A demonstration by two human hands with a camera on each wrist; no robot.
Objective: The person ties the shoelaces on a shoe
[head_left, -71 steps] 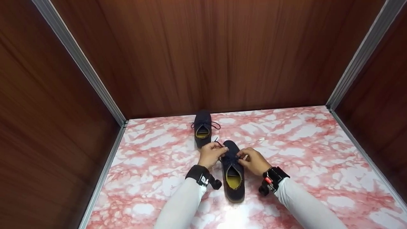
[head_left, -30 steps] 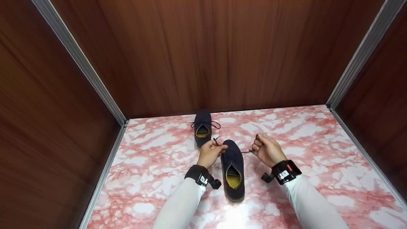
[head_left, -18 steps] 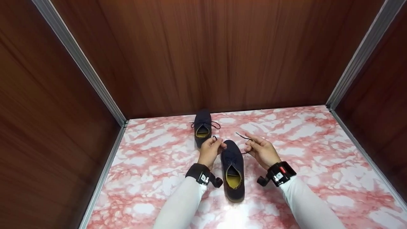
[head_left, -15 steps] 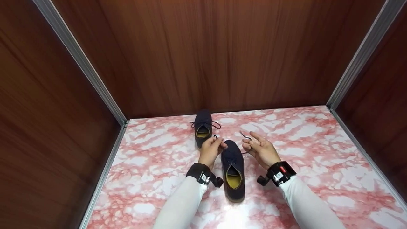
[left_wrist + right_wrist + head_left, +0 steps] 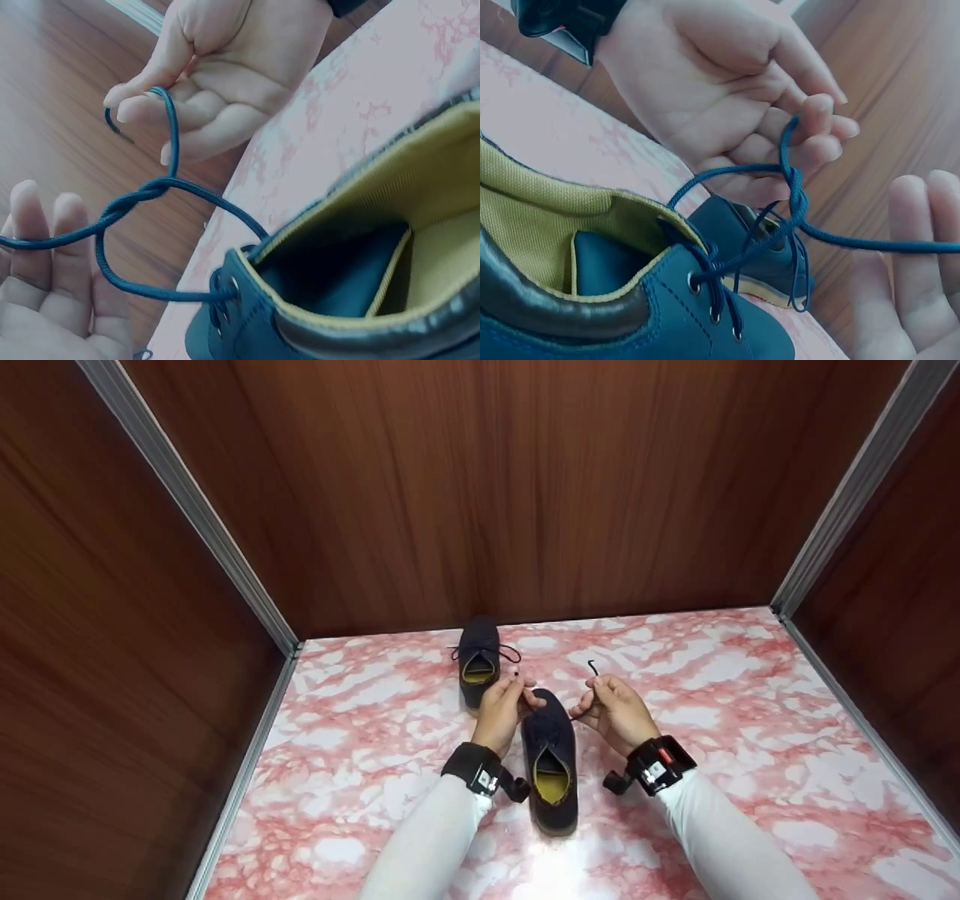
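A dark navy lace-up shoe point(image 5: 555, 814) with a yellow lining stands on the floor, its toe pointing away from me. Both ends of its shoelace point(image 5: 135, 201) are lifted and cross in a twist above the eyelets. My left hand point(image 5: 496, 716), to the left of the toe, holds one end among its curled fingers. On the other side, my right hand point(image 5: 621, 718) pinches the other end between thumb and fingers, and a short tip sticks up above it. In the right wrist view the twist point(image 5: 796, 196) sits close to the left hand's fingertips.
A matching shoe point(image 5: 478, 639) with a tied bow stands beyond, left of the first, near the back wall point(image 5: 525, 495). The red-and-white marbled floor point(image 5: 360, 750) is bounded by brown wood-look panels with grey metal edging.
My right hand left the shoe's laces, swung out right pulling the lace, then came back in closer. My left hand has shifted slightly up and right. Both shoes have stayed put.
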